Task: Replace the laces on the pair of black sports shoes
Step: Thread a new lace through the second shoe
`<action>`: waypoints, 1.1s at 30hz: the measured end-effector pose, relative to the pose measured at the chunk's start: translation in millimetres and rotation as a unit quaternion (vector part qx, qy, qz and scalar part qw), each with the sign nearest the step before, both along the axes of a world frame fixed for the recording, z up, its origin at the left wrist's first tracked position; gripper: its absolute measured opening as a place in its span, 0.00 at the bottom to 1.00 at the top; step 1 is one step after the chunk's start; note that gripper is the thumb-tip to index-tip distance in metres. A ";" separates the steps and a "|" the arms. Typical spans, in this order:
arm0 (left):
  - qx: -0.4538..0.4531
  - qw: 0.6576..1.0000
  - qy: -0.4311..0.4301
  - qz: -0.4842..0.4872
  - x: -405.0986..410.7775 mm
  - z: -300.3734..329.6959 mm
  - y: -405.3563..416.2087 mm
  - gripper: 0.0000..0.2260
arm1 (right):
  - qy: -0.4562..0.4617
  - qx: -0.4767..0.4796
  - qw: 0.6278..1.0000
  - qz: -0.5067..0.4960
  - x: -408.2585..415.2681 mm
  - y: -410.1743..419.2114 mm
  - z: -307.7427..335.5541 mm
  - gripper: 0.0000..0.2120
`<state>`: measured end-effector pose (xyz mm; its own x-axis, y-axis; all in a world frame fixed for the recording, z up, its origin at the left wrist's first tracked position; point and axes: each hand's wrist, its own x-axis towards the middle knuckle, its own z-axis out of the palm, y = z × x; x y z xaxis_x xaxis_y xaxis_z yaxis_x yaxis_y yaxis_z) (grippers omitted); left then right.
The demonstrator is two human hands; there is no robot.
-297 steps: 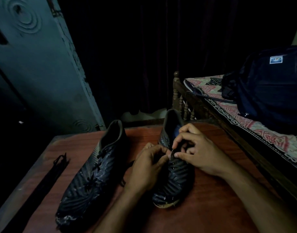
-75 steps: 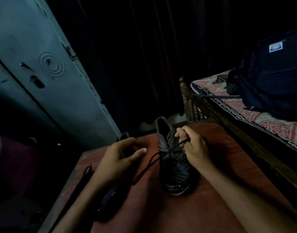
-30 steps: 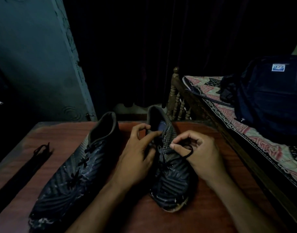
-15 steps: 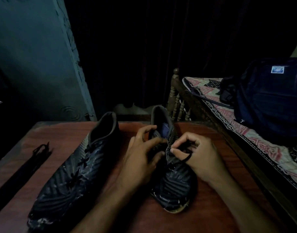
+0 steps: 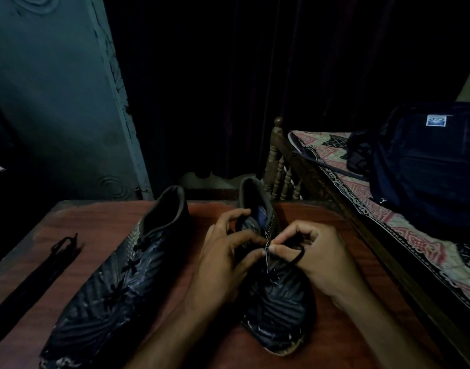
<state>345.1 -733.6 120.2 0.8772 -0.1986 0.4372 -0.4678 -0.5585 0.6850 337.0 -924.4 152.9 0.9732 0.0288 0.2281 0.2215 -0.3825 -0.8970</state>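
Pinching the thin black lace (image 5: 299,258) at an upper eyelet, the right hand (image 5: 317,258) works while the left hand (image 5: 225,265) grips the right shoe (image 5: 276,296) on the bench (image 5: 340,342); limp, slippery cord, best held near its tip.

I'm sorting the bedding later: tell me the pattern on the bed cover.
The bed cover has a pink and cream print with a black patterned border; seen in the head view.

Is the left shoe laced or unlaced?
Laced: the left shoe shows black lace crossings up its front, and neither hand touches it.
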 end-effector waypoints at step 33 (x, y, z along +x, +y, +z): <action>-0.463 0.869 0.175 0.019 -4.6 28.7 7.0 0.07 | -0.065 0.009 0.996 0.063 6.7 -0.3 -10.8 0.09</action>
<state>340.5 -726.6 148.9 0.9868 0.1280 0.0995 -0.1340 0.2982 0.9450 343.7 -924.7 142.1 0.9247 0.1436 0.3527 0.3807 -0.3287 -0.8643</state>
